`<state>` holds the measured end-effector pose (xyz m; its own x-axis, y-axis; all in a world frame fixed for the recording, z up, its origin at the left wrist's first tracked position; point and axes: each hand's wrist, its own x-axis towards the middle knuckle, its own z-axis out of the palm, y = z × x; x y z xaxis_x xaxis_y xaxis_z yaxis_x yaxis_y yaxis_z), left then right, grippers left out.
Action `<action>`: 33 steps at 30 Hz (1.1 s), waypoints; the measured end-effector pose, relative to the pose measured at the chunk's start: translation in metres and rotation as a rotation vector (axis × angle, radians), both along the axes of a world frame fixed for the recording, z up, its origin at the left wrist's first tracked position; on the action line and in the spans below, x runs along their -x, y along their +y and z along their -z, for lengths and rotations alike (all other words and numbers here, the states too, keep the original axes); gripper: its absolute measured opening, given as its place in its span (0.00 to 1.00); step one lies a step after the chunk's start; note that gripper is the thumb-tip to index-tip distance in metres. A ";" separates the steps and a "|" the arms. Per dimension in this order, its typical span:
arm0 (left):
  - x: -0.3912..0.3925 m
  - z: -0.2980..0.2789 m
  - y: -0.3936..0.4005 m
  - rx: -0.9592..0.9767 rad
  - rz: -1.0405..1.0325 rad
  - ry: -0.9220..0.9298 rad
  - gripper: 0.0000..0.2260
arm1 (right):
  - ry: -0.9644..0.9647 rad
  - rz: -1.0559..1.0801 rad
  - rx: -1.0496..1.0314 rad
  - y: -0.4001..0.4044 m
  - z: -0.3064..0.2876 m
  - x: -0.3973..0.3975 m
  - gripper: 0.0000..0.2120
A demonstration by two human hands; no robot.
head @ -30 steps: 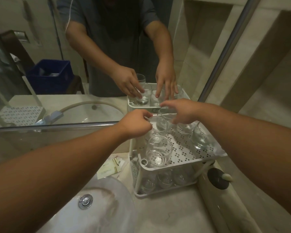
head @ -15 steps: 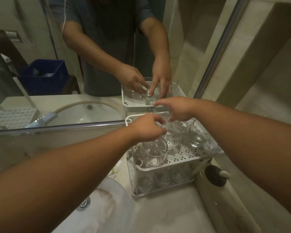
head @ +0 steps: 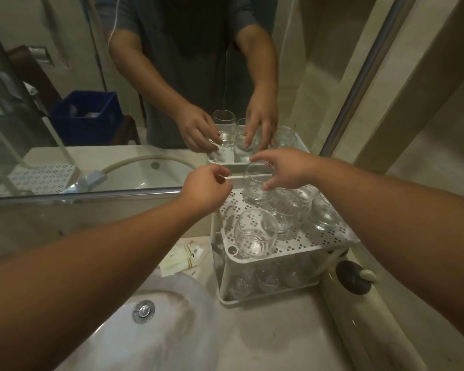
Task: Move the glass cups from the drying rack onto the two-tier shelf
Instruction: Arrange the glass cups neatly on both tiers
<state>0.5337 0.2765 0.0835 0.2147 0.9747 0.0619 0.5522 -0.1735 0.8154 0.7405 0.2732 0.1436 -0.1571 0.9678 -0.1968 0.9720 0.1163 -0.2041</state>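
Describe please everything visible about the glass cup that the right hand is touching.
The glass cup is clear, round and stemless, and looks empty. It stands upright, or nearly so, at the back of the white perforated top tier by the mirror, with other cups close beside it. The right hand grips its rim from above with fingers and thumb.

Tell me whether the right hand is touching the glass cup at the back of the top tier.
Touching. The head view shows the right hand with fingers and thumb wrapped around the rim of the glass cup.
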 end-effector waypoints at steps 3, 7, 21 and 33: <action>0.000 0.002 -0.002 -0.025 -0.001 0.014 0.15 | 0.057 0.019 -0.014 0.000 0.001 0.010 0.37; -0.003 0.002 -0.005 -0.053 0.004 0.045 0.18 | 0.110 0.037 -0.062 0.000 0.004 0.024 0.37; -0.013 -0.016 -0.013 -0.212 -0.028 0.058 0.22 | 0.338 0.156 -0.135 -0.019 0.006 0.023 0.31; -0.128 -0.058 -0.030 -0.196 0.394 0.483 0.19 | 0.047 0.413 -0.139 -0.098 0.009 -0.078 0.34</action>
